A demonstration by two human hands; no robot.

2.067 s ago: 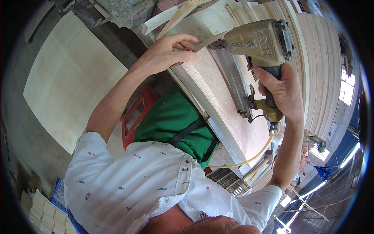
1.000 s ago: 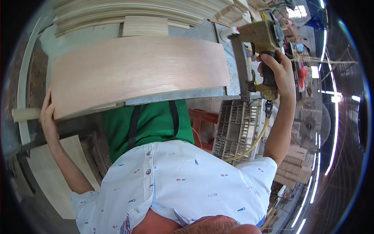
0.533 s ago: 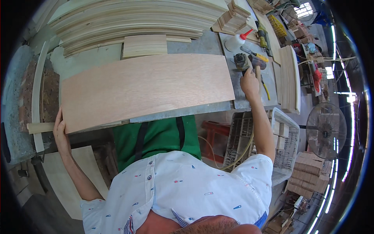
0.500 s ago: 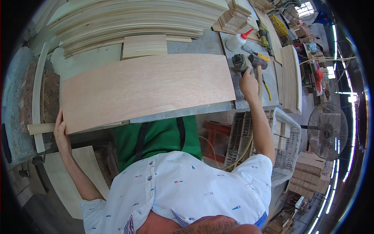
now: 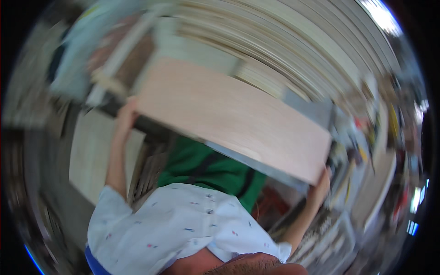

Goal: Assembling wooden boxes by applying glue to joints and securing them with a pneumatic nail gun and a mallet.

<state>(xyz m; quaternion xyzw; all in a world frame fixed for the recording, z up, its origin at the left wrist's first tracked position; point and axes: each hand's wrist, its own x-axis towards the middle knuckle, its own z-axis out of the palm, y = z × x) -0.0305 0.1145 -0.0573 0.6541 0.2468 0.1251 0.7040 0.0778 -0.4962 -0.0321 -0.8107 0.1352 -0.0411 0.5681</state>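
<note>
1. Shirt, white, short-sleeved and dotted with small coloured prints (image 5: 174, 224), fills the nearest part of the view.
2. Beyond it hangs a green cloth apron with black straps (image 5: 183, 160).
3. The bare right hand (image 5: 320, 185) touches the near right corner of a long, rectangular, pinkish wooden board (image 5: 233, 114); blur hides whether its fingers are clamped there.
4. The bare left hand (image 5: 128, 112) is at the board's left end, by the near corner, fingers against the edge; how tightly they close, I cannot tell.
5. The board spans the gap between both hands, just past the apron, slanting down to the right, over a grey bench top (image 5: 309, 112). Whether it rests there or is lifted is unclear.
6. To the left, well below the board, is a pale flat wooden panel (image 5: 91, 156).
7. Just past the board's far edge lies a short, pale wooden piece (image 5: 261, 78).
8. Farther back, long pale boards in a layered stack (image 5: 284, 41) stretch across the top, streaked by blur.
</note>
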